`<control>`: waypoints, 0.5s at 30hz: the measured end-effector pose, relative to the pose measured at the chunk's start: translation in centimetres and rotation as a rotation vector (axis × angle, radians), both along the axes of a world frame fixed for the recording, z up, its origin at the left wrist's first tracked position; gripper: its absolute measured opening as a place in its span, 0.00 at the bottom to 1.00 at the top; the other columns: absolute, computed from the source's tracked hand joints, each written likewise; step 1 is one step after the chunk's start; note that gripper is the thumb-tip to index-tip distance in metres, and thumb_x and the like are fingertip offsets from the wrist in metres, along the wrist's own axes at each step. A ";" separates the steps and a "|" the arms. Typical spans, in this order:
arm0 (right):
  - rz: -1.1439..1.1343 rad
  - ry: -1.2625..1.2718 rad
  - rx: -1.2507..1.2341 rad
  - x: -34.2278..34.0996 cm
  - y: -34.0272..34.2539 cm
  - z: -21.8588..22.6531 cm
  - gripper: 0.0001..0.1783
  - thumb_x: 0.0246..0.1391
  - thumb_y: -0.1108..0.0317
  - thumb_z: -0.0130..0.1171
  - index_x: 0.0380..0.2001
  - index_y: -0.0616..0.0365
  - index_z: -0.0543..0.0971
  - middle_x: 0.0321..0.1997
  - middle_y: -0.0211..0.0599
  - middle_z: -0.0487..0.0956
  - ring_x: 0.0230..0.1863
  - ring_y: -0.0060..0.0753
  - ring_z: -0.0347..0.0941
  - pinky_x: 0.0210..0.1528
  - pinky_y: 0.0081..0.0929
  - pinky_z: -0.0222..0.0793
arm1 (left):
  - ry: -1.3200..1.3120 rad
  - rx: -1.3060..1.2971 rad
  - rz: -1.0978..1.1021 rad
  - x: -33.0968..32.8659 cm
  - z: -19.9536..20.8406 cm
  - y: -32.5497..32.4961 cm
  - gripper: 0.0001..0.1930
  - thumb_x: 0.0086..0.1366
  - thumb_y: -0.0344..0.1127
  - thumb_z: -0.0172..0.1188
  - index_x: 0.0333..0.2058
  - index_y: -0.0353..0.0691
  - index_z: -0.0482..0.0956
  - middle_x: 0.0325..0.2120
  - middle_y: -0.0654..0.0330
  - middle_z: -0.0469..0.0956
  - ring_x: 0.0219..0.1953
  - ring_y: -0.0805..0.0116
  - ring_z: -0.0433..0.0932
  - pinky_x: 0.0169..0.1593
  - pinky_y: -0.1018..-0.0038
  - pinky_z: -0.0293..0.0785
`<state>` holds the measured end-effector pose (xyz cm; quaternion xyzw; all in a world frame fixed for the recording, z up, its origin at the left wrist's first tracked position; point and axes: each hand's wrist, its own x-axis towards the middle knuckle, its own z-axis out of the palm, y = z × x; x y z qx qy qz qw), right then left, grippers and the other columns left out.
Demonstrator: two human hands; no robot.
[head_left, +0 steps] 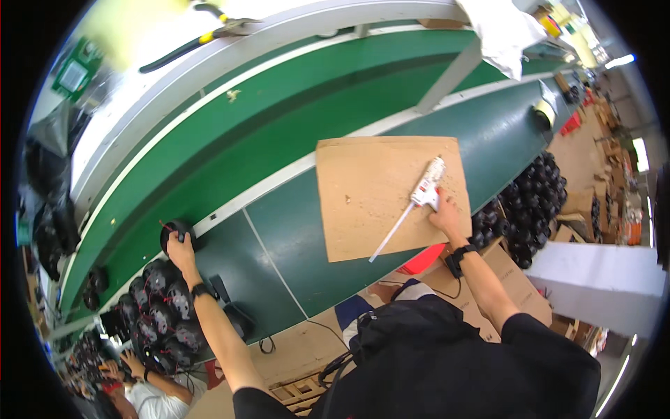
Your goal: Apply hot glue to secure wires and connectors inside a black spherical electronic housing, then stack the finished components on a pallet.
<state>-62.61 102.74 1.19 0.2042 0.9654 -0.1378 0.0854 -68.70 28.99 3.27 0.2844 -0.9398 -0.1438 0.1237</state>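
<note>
My left hand (pixel 183 254) is stretched out to the left, its fingers closed on a black round housing (pixel 168 238) with a thin red wire. That housing is at the edge of the green conveyor belt. On the right, my right hand (pixel 447 214) is wrapped around the handle of a white hot glue gun (pixel 427 184). A long white glue stick (pixel 391 233) sticks out of its rear toward me. The gun is over a flat cardboard sheet (pixel 387 164) dotted with dried glue bits, which lies on the dark green worktop (pixel 279 216).
Several black housings with red wires (pixel 162 307) are piled at the left, near a co-worker's hands (pixel 132 363). More black round parts (pixel 534 202) are heaped at the right. Pliers (pixel 209 38) lie on the upper shelf (pixel 307 22). A metal post (pixel 447 80) stands beyond the cardboard.
</note>
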 end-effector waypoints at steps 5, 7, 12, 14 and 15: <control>-0.063 0.012 0.049 0.7 3.9 0.3 0.45 0.36 0.70 0.58 0.63 0.41 0.59 0.47 0.60 0.73 0.49 0.66 0.71 0.50 0.54 0.69 | 0.044 0.263 -0.442 4.4 2.7 19.3 0.14 0.49 0.34 0.72 0.35 0.35 0.81 0.28 0.50 0.78 0.30 0.54 0.79 0.34 0.64 0.73; -0.003 0.004 -0.050 -0.3 3.2 0.5 0.44 0.36 0.69 0.58 0.63 0.42 0.59 0.45 0.57 0.76 0.46 0.62 0.74 0.48 0.51 0.70 | 0.037 0.328 -0.573 9.4 2.2 24.8 0.13 0.49 0.34 0.72 0.32 0.38 0.81 0.28 0.55 0.79 0.29 0.58 0.79 0.34 0.67 0.74; -0.075 0.087 -0.219 -1.2 1.5 -0.7 0.36 0.42 0.63 0.60 0.59 0.46 0.63 0.41 0.56 0.79 0.41 0.61 0.77 0.44 0.46 0.72 | -0.155 0.422 -0.643 14.6 3.2 36.1 0.12 0.55 0.34 0.68 0.37 0.38 0.79 0.29 0.54 0.79 0.28 0.59 0.80 0.30 0.66 0.75; -0.114 0.225 -0.272 -0.8 4.3 -3.0 0.33 0.45 0.62 0.61 0.57 0.49 0.65 0.40 0.55 0.80 0.39 0.59 0.78 0.42 0.46 0.72 | -0.096 0.537 -0.684 15.1 4.0 38.9 0.11 0.56 0.28 0.66 0.39 0.36 0.79 0.33 0.54 0.79 0.25 0.61 0.79 0.28 0.68 0.76; -0.170 0.331 -0.421 -0.1 8.1 -5.2 0.30 0.49 0.61 0.60 0.56 0.52 0.66 0.37 0.50 0.80 0.34 0.51 0.78 0.37 0.42 0.72 | -0.096 0.555 -0.704 15.0 4.9 40.5 0.11 0.56 0.28 0.66 0.39 0.36 0.79 0.33 0.54 0.79 0.25 0.61 0.79 0.28 0.68 0.76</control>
